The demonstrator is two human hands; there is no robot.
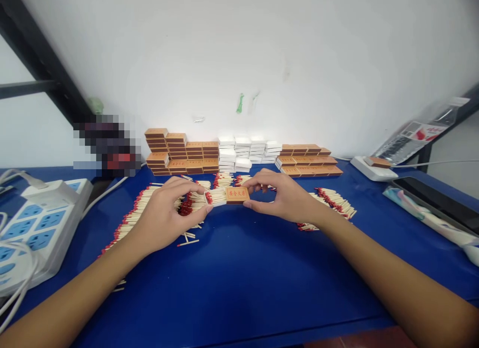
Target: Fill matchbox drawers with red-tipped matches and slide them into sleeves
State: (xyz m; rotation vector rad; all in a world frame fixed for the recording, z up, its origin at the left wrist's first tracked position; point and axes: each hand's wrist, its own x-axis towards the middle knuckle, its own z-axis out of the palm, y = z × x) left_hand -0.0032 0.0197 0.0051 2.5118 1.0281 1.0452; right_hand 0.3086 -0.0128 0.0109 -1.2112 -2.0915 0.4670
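Observation:
Above the blue table, my left hand point(168, 213) pinches the outer end of a white matchbox tray point(217, 196) filled with red-tipped matches. The tray's other end sits inside an orange-brown sleeve point(237, 194) with red characters on top. My right hand point(282, 194) grips that sleeve at its right end between thumb and fingers. Loose matches point(189, 204) lie behind and beside my left hand. More matches point(337, 203) are spread beyond my right wrist.
Stacked brown matchboxes point(192, 166) and white trays point(241, 165) line the wall, with further brown boxes point(309, 171) to their right. A power strip point(41, 228) with cables stands left; a phone point(437, 203) and a plastic bottle point(419, 133) are right. The blue table point(239, 288) spans the front.

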